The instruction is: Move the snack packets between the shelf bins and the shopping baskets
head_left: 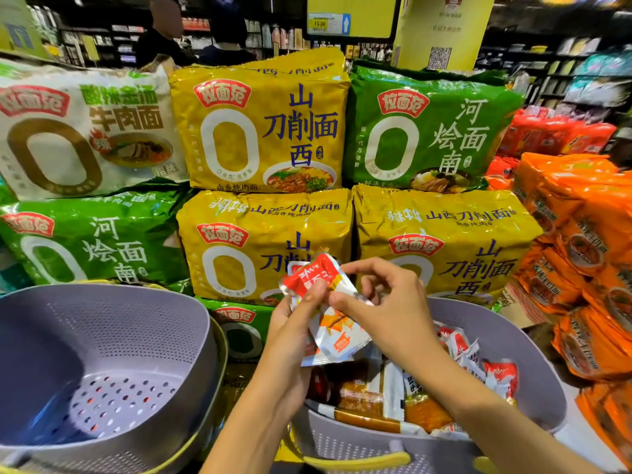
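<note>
left hand (pixel 290 326): fingers (pixel 309 297) curled round a small fan of snack packets (pixel 337 336), thumb pressed on top. right hand (pixel 393 302): fingers pinching the top packet's edge. i hold the packets in the air above the right basket (pixel 533 354), well apart from its rim. packets are flat, glossy, red-and-white film with crimped ends. the right basket is lavender plastic, perforated, with more loose packets (pixel 372 395) heaped inside. the left basket (pixel 102 336) sits beside it, same plastic, rounded walls, holed floor in full view. stacked behind both, shiny pillow-shaped noodle bags (pixel 263 131); orange packs (pixel 581 234) crowd the right edge.
</note>
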Demonstrator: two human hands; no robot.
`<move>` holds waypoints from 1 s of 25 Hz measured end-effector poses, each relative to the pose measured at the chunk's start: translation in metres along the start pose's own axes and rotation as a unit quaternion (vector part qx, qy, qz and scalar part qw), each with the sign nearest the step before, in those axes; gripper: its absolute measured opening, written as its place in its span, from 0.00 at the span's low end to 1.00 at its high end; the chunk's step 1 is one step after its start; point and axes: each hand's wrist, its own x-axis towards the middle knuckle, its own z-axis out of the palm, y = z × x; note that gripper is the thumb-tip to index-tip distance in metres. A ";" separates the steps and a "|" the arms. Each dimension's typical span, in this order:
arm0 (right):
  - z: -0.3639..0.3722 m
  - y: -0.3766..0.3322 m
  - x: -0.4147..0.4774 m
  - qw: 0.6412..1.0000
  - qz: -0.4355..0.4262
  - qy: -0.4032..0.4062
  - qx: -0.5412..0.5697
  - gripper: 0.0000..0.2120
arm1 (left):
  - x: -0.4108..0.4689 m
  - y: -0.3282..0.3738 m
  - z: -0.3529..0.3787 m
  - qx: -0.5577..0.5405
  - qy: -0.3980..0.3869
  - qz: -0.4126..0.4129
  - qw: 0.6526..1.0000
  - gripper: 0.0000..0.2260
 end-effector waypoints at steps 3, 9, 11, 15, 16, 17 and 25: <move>0.004 -0.003 0.000 0.997 -0.003 -0.041 0.059 0.06 | -0.007 0.002 -0.006 -0.008 0.033 0.021 0.999 0.18; -0.003 0.013 0.005 0.919 0.040 -0.335 -0.204 0.19 | -0.027 0.022 -0.051 0.002 0.126 0.079 0.989 0.13; 0.010 0.017 -0.005 0.850 -0.008 -0.394 -0.349 0.24 | -0.035 0.022 -0.063 -0.012 0.148 0.091 0.985 0.14; 0.020 0.024 -0.003 0.827 0.009 -0.422 -0.371 0.17 | -0.047 0.016 -0.068 0.003 0.166 0.075 0.983 0.19; 0.014 0.025 0.001 0.835 0.042 -0.428 -0.344 0.15 | -0.048 0.014 -0.068 0.007 0.156 0.069 0.985 0.19; 0.006 0.024 0.005 0.846 0.075 -0.427 -0.310 0.14 | -0.049 0.012 -0.067 0.009 0.148 0.063 0.987 0.21; -0.059 0.020 0.019 0.944 0.185 -0.266 0.053 0.04 | -0.051 0.003 -0.063 0.001 0.146 0.043 0.988 0.24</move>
